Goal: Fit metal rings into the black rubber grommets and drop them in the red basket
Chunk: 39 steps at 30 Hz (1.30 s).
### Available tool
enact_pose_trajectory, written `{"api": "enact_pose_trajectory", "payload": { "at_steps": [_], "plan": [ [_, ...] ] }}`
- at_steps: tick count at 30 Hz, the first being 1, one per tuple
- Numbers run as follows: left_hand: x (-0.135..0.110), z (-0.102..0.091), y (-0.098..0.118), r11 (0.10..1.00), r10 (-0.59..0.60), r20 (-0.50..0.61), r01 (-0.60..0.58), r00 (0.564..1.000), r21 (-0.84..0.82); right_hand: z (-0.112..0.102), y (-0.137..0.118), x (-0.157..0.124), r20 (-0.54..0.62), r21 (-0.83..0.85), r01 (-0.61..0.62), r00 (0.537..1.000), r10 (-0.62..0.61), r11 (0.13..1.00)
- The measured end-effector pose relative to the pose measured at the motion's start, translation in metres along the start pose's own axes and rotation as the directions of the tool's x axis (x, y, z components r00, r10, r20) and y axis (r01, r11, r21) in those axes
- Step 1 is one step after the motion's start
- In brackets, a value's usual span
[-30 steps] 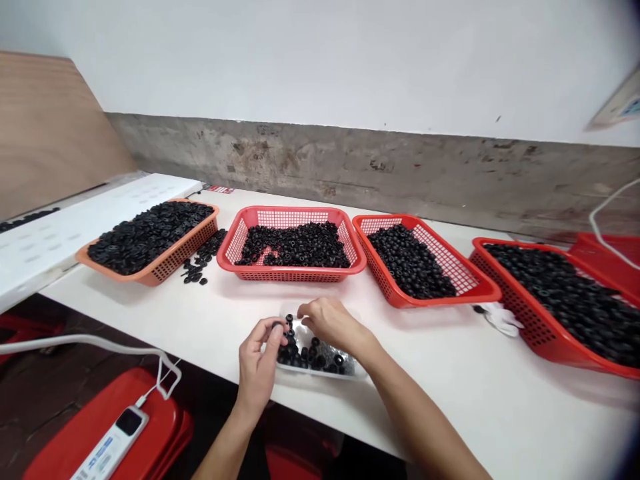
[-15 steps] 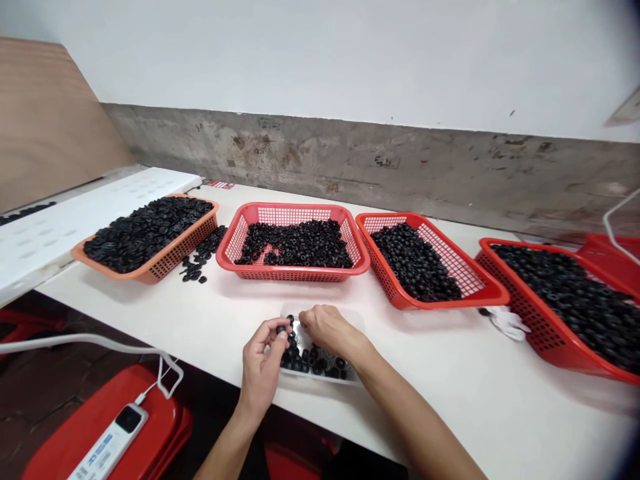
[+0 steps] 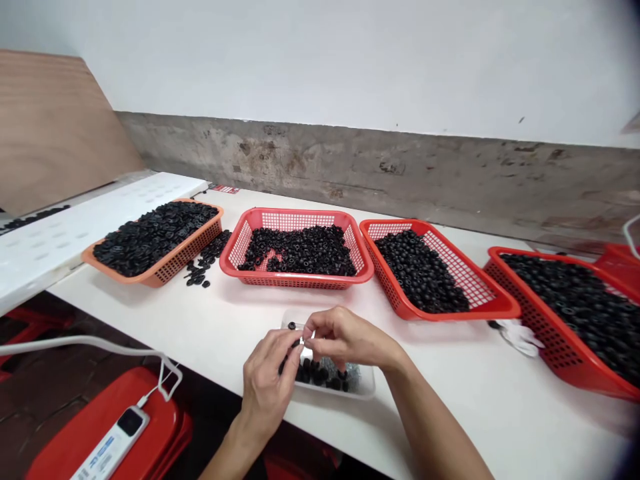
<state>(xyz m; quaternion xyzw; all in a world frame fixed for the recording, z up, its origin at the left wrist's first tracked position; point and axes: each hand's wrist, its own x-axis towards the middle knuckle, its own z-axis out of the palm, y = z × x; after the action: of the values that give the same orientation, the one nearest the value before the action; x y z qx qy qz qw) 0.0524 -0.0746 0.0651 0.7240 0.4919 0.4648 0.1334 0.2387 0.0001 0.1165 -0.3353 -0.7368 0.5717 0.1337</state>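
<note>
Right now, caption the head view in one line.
Left hand and right hand meet over black rubber rings in a clear plastic tray, red mesh baskets behind.

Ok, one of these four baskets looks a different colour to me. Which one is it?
The leftmost basket, heaped with black rings. It is orange, while the other three baskets to its right are red.

Four baskets (image 3: 295,213) of rings (image 3: 297,252) sit behind the tray (image 3: 369,383) on the table (image 3: 450,407).
</note>
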Motion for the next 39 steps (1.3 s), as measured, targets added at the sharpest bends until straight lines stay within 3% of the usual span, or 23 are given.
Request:
{"api": "enact_pose_trajectory", "payload": {
  "at_steps": [5,13,15,17,19,22,25,30,33,39],
  "plan": [
    [0.002,0.001,0.003,0.995,0.037,-0.031,-0.034,0.999,0.099,-0.002,0.0,0.0,0.067,0.185,-0.019,0.998,0.006,0.983],
    [0.004,0.007,0.002,0.996,0.072,-0.053,-0.069,0.996,0.053,-0.005,0.0,0.0,0.079,0.229,-0.058,0.996,0.041,0.972],
    [0.005,0.006,0.003,1.0,-0.01,-0.058,0.01,0.998,0.0,-0.004,0.001,0.0,0.058,0.235,-0.047,0.998,0.034,0.971],
    [0.007,0.004,0.004,0.981,-0.168,-0.051,0.162,0.984,-0.107,-0.002,0.001,0.0,0.0,0.244,-0.005,1.0,0.005,0.97],
    [0.008,0.002,0.006,0.901,-0.349,0.006,0.337,0.937,-0.272,0.001,-0.002,0.0,-0.085,0.231,0.061,0.996,-0.042,0.971],
    [0.013,0.0,0.009,0.647,-0.52,0.178,0.521,0.835,-0.556,0.006,-0.008,-0.003,-0.169,0.165,0.138,0.979,-0.11,0.977],
    [0.018,-0.001,0.011,0.37,-0.577,0.312,0.582,0.755,-0.724,0.01,-0.013,-0.004,-0.204,0.057,0.181,0.965,-0.166,0.982],
    [0.023,-0.003,0.009,-0.013,-0.631,0.472,0.6,0.616,-0.8,0.009,-0.016,-0.005,-0.25,0.035,0.169,0.956,-0.155,0.985],
    [0.024,-0.005,0.008,-0.084,-0.65,0.496,0.594,0.576,-0.8,0.007,-0.016,-0.007,-0.269,0.067,0.145,0.955,-0.122,0.987],
    [0.025,-0.007,0.009,-0.1,-0.611,0.52,0.593,0.597,-0.799,0.003,-0.019,-0.011,-0.251,-0.033,0.137,0.958,-0.14,0.99]
  ]
}}
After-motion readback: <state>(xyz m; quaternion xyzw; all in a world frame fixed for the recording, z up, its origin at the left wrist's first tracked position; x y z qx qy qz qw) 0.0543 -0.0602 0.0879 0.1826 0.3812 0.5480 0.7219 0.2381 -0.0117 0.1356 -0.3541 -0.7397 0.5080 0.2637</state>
